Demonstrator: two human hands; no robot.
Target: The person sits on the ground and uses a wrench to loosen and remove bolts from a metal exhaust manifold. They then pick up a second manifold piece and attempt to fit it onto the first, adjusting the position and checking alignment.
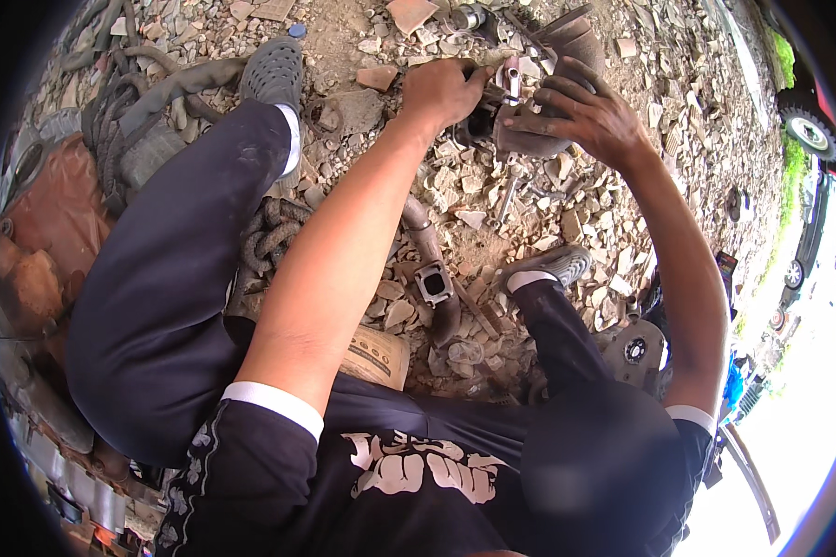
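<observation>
A rusty metal engine part [531,139] with a rounded, pipe-like body lies on the stony ground ahead of me. My right hand [581,113] is laid over it, fingers curved round its side and top. At its left side my left hand [444,93] is closed, fingertips together by a small metal fitting; what they grip is hidden. Between the hands a reddish metal piece [511,71] stands up from the part. Just below lies a wrench [508,197]. Nearer to me is a brown metal pipe [422,232] with a square flange [433,282].
Stone chips cover the ground. Thick rope [274,232] and dark hoses [181,88] lie on the left, beside a reddish-brown sheet [65,200]. A round-holed metal plate [634,350] is near my right arm, cardboard [378,356] by my lap. Vehicles [811,135] stand far right.
</observation>
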